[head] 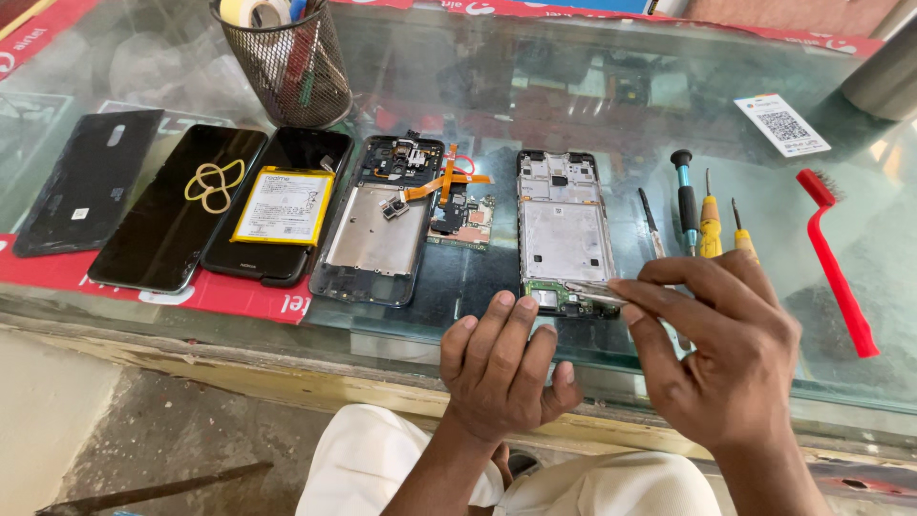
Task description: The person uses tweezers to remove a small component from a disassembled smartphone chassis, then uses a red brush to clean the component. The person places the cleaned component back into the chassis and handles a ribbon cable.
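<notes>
The thin shiny metal tweezers (594,291) point left at the bottom of the open grey phone frame (564,229), which lies flat.

- On your tabletop (669,115), the phone frame (564,229) lies ahead of both hands.
- Left of it lie a circuit board (460,215), an opened phone (380,225), then a battery (284,206) on another phone (287,263).
- Right of it lie screwdrivers (697,205), then a brush (833,258).
- A mesh cup (287,67) stands behind the phones.

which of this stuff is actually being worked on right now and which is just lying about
In use:
- right hand holding metal tweezers
- opened phone frame, tweezer tips at its lower end
- left hand, by the frame's bottom edge

Lying about:
- screwdrivers
- red brush
- loose circuit board
- battery
- mesh pot
</notes>
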The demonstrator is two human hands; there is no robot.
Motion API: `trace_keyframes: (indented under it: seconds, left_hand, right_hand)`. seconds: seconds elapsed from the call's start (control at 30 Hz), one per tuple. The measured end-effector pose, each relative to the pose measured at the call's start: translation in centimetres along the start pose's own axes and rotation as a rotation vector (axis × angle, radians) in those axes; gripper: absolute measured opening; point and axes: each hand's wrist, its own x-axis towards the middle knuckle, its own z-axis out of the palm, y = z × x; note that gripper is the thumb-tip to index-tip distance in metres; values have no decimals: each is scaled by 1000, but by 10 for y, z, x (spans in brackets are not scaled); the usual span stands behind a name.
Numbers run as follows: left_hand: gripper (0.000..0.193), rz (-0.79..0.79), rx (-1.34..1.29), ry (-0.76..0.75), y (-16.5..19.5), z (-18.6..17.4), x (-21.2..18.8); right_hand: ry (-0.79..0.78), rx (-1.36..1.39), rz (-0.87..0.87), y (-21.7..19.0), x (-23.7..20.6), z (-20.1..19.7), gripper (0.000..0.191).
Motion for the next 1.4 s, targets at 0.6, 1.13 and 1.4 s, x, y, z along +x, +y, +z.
trace_keyframes:
  seconds: [0.6, 1.13, 1.4]
  left_hand:
    - [28, -1, -46, -20, 3, -9, 1]
    - [28, -12, -34, 60, 3, -6, 3]
    - [29, -7, -38, 41, 2, -8, 2]
  right_hand:
    - [-209, -6, -31, 18, -17, -2, 24]
    - [-310, -59, -87, 7, 1, -2, 23]
    - [-299, -78, -113, 1, 8, -4, 21]
